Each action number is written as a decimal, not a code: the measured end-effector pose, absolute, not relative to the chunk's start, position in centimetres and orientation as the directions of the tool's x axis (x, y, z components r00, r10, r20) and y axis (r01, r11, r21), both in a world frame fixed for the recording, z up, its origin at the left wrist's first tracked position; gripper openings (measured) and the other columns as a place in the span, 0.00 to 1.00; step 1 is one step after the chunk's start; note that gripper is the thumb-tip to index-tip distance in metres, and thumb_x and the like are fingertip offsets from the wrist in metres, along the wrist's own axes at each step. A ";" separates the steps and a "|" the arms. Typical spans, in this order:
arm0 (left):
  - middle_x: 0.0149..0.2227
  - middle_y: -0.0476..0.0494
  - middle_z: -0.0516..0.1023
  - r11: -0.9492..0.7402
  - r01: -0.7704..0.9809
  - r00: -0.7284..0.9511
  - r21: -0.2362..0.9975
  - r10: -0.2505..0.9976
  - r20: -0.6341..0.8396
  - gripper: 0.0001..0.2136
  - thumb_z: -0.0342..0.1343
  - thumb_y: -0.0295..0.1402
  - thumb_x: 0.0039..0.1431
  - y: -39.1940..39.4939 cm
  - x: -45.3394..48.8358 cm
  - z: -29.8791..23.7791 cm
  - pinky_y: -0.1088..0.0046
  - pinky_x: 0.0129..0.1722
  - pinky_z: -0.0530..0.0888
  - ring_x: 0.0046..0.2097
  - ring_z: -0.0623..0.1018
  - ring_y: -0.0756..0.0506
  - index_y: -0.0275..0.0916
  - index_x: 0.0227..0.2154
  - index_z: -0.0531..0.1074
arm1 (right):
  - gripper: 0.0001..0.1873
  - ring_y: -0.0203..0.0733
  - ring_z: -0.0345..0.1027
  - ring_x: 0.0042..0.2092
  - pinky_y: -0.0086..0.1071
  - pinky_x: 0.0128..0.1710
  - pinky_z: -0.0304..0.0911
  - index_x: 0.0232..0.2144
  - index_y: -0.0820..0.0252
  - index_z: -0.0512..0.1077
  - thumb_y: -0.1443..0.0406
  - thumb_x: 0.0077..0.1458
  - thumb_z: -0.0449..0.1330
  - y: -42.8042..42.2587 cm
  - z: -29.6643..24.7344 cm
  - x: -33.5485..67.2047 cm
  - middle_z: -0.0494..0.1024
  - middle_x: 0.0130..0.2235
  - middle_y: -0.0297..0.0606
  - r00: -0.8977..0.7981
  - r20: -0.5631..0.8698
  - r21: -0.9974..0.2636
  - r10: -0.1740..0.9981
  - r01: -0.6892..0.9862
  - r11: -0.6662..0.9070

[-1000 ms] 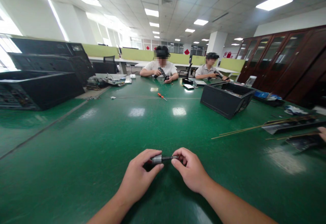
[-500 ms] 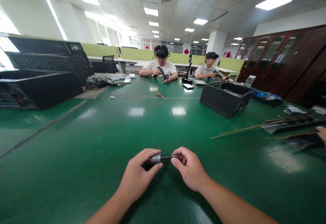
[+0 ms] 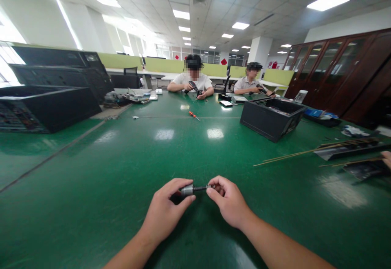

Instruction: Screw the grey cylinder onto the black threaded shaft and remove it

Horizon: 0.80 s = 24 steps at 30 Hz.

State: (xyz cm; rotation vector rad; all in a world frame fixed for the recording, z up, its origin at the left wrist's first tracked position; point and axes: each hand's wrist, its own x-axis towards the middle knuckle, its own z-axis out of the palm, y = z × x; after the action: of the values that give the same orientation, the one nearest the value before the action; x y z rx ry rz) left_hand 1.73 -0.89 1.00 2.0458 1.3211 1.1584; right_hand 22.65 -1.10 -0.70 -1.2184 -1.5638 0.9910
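Note:
Low over the green table (image 3: 122,171) I hold a small screwdriver-like tool (image 3: 192,189) with a grey metal collar and a thin dark shaft lying sideways between my hands. My left hand (image 3: 166,212) is closed round its dark handle end, thumb and forefinger at the collar. My right hand (image 3: 227,201) pinches the tip of the shaft between thumb and fingers; whatever sits at the tip is hidden.
Black computer cases (image 3: 45,106) stack at the far left; an open black case (image 3: 270,118) stands right of centre. An orange screwdriver (image 3: 193,115) lies mid-table. Thin rods and metal panels (image 3: 342,148) lie at right. Two people (image 3: 194,82) work at the far end.
My hands and the tool stay almost still; only slight shifts of the fingers and of the view.

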 end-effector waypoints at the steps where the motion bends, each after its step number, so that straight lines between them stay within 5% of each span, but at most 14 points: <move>1: 0.41 0.47 0.81 -0.444 0.522 0.193 0.728 0.893 0.407 0.12 0.63 0.33 0.54 -0.9 1.7 1.0 0.67 0.42 0.75 0.42 0.79 0.43 0.46 0.42 0.78 | 0.06 0.36 0.64 0.31 0.29 0.31 0.58 0.34 0.60 0.74 0.63 0.56 0.60 -1.1 -0.7 22.6 0.73 0.30 0.32 -0.115 0.166 -0.947 0.979 0.258 0.191; 24: 0.42 0.49 0.80 -0.390 0.525 0.173 0.756 0.919 0.354 0.12 0.64 0.34 0.54 -0.9 1.4 0.8 0.68 0.42 0.73 0.41 0.78 0.44 0.47 0.43 0.77 | 0.07 0.35 0.61 0.28 0.28 0.29 0.55 0.34 0.61 0.73 0.62 0.55 0.61 -0.9 -0.9 22.6 0.70 0.27 0.31 -0.106 0.106 -0.985 0.989 0.122 0.119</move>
State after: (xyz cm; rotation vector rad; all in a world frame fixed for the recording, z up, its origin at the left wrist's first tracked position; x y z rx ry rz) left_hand 1.42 -0.85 0.80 1.9876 1.3591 1.1170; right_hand 22.57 -0.89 -0.88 -1.1680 -1.4290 1.1327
